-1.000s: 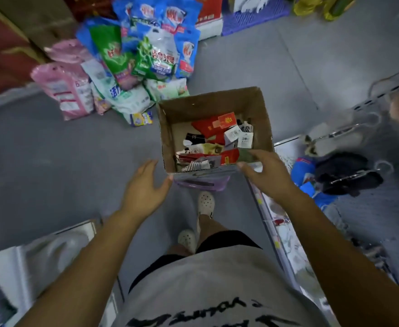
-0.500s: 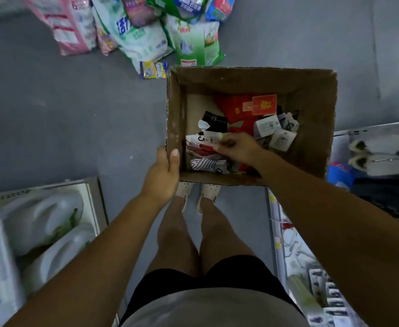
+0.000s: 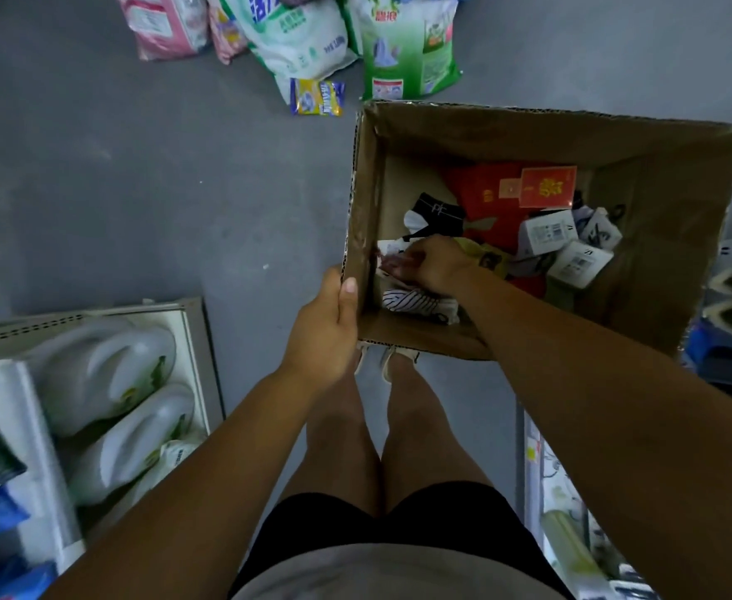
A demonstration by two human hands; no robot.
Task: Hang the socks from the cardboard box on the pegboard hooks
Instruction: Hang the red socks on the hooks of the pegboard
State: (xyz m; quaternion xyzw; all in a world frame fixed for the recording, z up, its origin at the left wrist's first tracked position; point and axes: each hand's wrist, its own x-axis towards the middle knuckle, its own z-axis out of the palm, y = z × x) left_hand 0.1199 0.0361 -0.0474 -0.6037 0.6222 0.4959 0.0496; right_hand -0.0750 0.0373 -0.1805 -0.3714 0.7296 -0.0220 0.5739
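Left hand grips the box by its near-left corner, thumb inside. Right hand, inside, pinches a sock pack among crowded socks. Detergent bags lie beyond; jugs sit left.

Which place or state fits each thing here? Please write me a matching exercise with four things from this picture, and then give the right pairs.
Things:
1. left hand
2. right hand
3. striped sock
4. yellow sachet

Places or states:
A. on the grey floor, outside the cardboard box
B. inside the box, fingers curled on a sock pack
C. grips the box's left wall
D. lies in the box by its near wall

Pairs: 1-C, 2-B, 3-D, 4-A
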